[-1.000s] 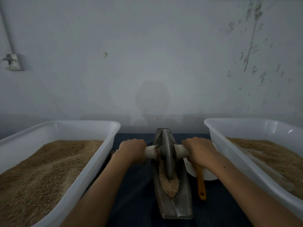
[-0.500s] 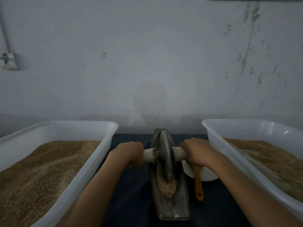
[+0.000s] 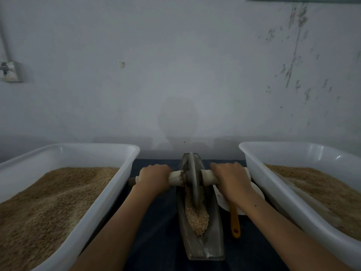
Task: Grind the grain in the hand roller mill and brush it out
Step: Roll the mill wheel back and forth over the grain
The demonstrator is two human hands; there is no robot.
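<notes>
Resting grey wheel (image 3: 193, 180) amid tan grain (image 3: 197, 218)

Your view is dim and grey — a soft head-shaped shadow (image 3: 178, 118) falls on the wall (image 3: 175, 55) ahead. Small glints mark the right tub (image 3: 293, 153) — straight edges bow outward towards the frame's sides.

left tub (image 3: 125, 173): white, tan-brown grain | right tub (image 3: 259, 173): white, tan-brown grain | cloth (image 3: 160, 231): dark navy | mill trough (image 3: 214, 241): dull grey metal | wheel (image 3: 193, 178): grey | axle handle (image 3: 210, 176): cream | ground grain (image 3: 197, 218): pale beige | plate (image 3: 221, 198): white | brush handle (image 3: 235, 222): orange-yellow | wall (image 3: 175, 65): grey-white, dark scuff streaks at right
</notes>
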